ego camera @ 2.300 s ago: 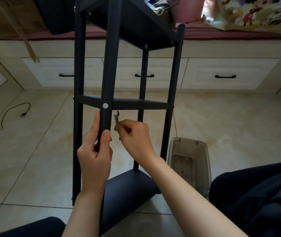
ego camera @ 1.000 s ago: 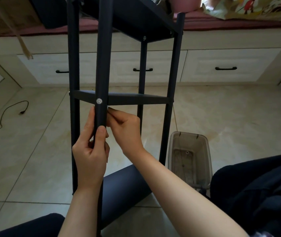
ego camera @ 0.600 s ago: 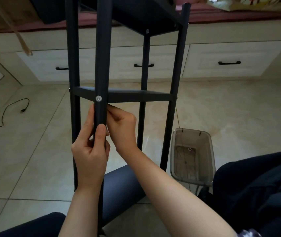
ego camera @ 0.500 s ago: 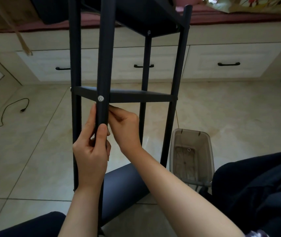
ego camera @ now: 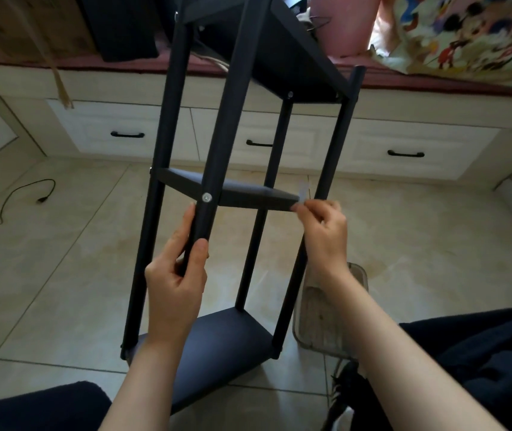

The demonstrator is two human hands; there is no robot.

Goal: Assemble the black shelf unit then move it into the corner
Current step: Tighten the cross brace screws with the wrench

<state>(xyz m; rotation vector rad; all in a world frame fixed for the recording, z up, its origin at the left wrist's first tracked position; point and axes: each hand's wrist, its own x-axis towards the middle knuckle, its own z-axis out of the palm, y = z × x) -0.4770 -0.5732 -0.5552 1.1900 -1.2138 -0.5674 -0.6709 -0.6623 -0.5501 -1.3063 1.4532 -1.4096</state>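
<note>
— What changes on your feed?

— Left to right: my left hand [ego camera: 175, 281] still wraps the near post [ego camera: 217, 144] of the black shelf unit [ego camera: 232, 343], standing mid-floor. My right hand [ego camera: 323, 225] has left that post's bolt [ego camera: 207, 198] and now pinches the small wrench [ego camera: 303, 194] at the middle shelf's right corner.

— Meaning?

— Probably the next fastener; the corner move waits.

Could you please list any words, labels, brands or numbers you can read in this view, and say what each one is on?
No text can be read here.
The cardboard box at top left carries faint print, too blurred to read.
The cartoon-print fabric shows pictures only, no legible words.
The black shelf unit bears no label.
</note>
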